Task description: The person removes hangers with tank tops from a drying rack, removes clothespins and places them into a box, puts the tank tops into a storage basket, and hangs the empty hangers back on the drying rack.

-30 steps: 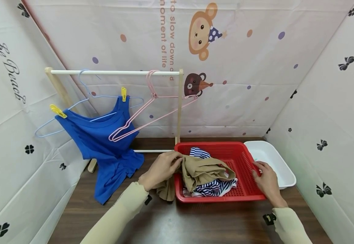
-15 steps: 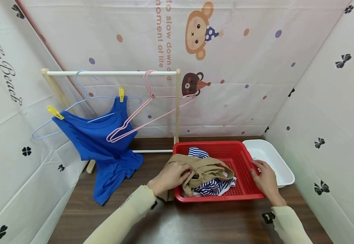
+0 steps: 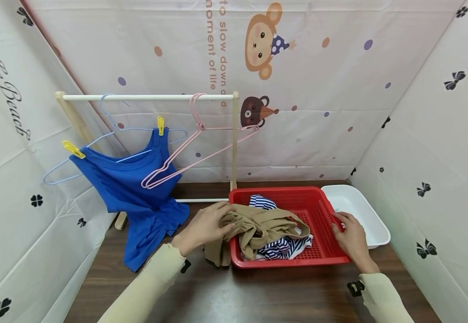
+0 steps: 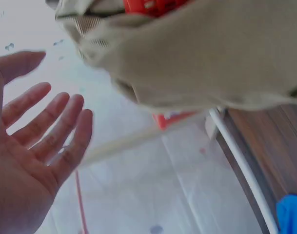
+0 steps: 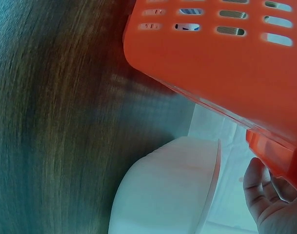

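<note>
A red plastic basket (image 3: 290, 263) stands on the table with a khaki garment (image 3: 264, 220) bunched on top. Part of that garment hangs over the basket's left rim, down outside it. Under the khaki cloth lies a navy-and-white striped garment (image 3: 278, 248). My left hand (image 3: 205, 228) is at the left rim beside the khaki cloth; in the left wrist view its fingers (image 4: 65, 131) are spread and relaxed, apart from the cloth, holding nothing. My right hand (image 3: 352, 237) grips the basket's right rim, with the fingers curled at the edge in the right wrist view.
To the left stands a rack with a white bar (image 3: 145, 97). On it hang a blue tank top (image 3: 141, 179) clipped to a blue hanger by yellow pegs (image 3: 161, 126), and pink hangers (image 3: 169, 163). A white tub (image 3: 355, 206) sits behind the basket's right side. Printed cloth walls surround the table.
My left hand reached over the rim with the khaki garment, gathering more of it into the basket, then let go and drew back left. My right hand stayed on the basket rim.
</note>
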Available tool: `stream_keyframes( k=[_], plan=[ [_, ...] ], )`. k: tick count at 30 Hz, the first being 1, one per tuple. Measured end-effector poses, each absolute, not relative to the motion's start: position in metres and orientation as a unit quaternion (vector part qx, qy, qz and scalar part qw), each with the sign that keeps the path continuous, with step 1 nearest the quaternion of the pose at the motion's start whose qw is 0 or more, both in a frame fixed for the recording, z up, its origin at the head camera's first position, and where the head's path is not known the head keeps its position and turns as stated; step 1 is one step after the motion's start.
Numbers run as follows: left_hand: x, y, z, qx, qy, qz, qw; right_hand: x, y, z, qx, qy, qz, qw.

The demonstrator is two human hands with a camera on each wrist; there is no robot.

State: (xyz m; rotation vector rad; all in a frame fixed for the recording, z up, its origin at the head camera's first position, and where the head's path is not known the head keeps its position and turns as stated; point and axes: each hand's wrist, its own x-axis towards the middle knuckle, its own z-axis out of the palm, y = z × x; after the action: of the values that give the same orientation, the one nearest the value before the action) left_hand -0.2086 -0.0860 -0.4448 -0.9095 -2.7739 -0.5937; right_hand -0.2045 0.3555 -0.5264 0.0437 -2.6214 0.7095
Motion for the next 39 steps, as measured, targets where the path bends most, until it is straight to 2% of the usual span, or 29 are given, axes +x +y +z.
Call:
stream_keyframes(
  k=[11,14,17,20,27,39],
  plan=[
    [-0.215,-0.119,-0.474,-0.243,-0.933,-0.251,-0.082,-0.204,0.355,-0.525,0.013,-0.944,0.259,0.205],
    [-0.217,-0.121,-0.485,-0.239,-0.924,-0.276,-0.115,-0.204,0.356,-0.525,0.013,-0.943,0.26,0.206],
    [-0.218,-0.121,-0.496,-0.249,-0.916,-0.288,-0.125,-0.204,0.356,-0.525,0.015,-0.942,0.262,0.208],
    [-0.22,-0.119,-0.505,-0.273,-0.912,-0.288,-0.101,-0.205,0.356,-0.526,0.017,-0.942,0.261,0.21],
    [-0.221,-0.117,-0.508,-0.298,-0.911,-0.286,-0.009,-0.204,0.355,-0.526,0.015,-0.942,0.26,0.209],
    [-0.23,-0.106,-0.465,-0.312,-0.901,-0.278,0.119,-0.203,0.354,-0.525,0.012,-0.943,0.261,0.208]
  ],
)
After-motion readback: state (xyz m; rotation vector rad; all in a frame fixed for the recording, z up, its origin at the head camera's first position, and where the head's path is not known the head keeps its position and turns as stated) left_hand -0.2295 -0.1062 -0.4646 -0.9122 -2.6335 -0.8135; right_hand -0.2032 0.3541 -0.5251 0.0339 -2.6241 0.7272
